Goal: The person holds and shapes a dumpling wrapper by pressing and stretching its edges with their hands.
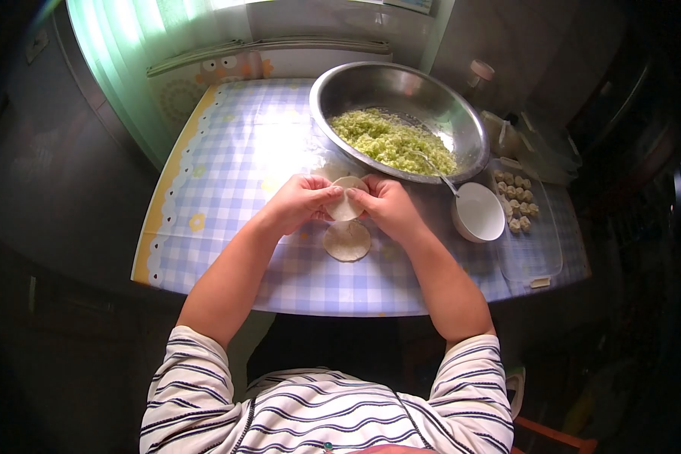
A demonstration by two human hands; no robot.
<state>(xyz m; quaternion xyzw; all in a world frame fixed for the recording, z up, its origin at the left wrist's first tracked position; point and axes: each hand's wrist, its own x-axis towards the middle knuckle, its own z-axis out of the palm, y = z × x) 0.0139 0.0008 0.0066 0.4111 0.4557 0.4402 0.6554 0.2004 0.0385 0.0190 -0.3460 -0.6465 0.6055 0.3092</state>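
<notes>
A round, pale dough wrapper (347,206) is pinched at its two sides by my left hand (306,202) and my right hand (388,206), thumbs on its near face. Just below it, on the checked tablecloth, lies a flat round of dough (347,242). Beyond my hands stands a large metal basin (461,121) with chopped green filling (390,140) and a spoon (448,183) leaning in it. To the right of my right hand is a white bowl (479,213).
A clear plastic tray (533,253) on the right holds several small folded dumplings (516,198). Behind it are a lidded container (548,147) and a jar with a pink lid (481,70). The table (227,151) ends at a yellow-edged border on the left.
</notes>
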